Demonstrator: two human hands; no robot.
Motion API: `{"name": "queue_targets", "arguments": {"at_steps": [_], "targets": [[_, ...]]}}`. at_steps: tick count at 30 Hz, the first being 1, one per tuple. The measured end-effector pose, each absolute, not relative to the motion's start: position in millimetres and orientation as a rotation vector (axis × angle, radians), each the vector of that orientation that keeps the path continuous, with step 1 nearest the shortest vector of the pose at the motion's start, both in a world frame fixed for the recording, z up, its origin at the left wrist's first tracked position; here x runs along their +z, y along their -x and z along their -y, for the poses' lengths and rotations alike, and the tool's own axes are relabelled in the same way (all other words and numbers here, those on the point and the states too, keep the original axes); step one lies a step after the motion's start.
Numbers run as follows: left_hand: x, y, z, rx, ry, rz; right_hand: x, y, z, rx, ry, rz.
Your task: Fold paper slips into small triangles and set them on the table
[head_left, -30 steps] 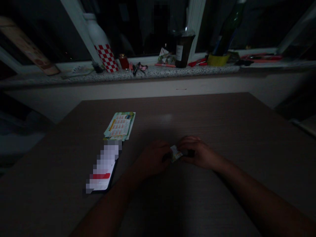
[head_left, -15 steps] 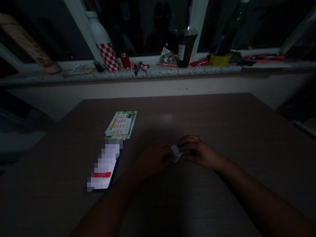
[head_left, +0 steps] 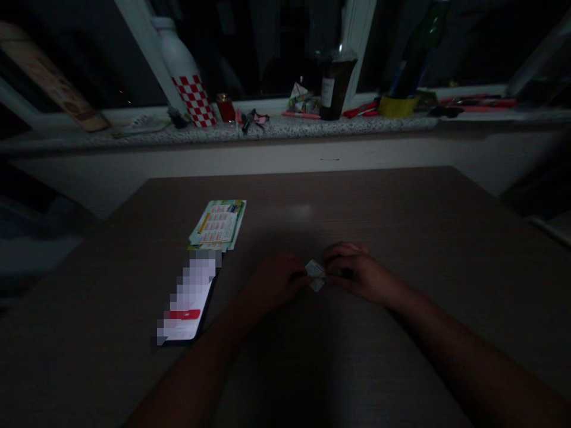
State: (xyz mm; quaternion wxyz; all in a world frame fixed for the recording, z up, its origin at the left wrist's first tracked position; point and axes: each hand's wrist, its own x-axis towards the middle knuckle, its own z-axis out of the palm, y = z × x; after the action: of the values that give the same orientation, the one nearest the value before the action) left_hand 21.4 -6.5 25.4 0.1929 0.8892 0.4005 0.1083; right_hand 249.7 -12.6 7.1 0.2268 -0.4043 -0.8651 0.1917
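A small folded piece of paper [head_left: 315,274] sits just above the brown table [head_left: 401,214] in the dim light. My left hand [head_left: 273,282] pinches its left side with closed fingers. My right hand [head_left: 357,270] pinches its right side, fingers curled over it. Both hands rest near the middle of the table, almost touching each other.
A lit phone [head_left: 190,300] lies to the left of my hands, with a stack of printed cards [head_left: 218,224] beyond it. The stone windowsill [head_left: 134,139] behind holds a checkered white bottle [head_left: 187,77], a dark jar [head_left: 332,83], a green bottle [head_left: 413,50] and small clutter.
The folded paper has turned slightly between my fingers and shifted a little up and left. Both hands stay in nearly the same place.
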Motion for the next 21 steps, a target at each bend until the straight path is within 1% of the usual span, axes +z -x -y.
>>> {"name": "queue_targets", "arguments": {"at_steps": [12,21], "targets": [[19.4,-19.1,6.0,0.395,-2.434,-1.306,3.6,-244.6,13.9,0.467,1.243,2.337],[18.9,-31.7,15.6,0.288,-2.437,-1.580,-7.8,-232.4,13.5,0.382,1.405,2.200]]}}
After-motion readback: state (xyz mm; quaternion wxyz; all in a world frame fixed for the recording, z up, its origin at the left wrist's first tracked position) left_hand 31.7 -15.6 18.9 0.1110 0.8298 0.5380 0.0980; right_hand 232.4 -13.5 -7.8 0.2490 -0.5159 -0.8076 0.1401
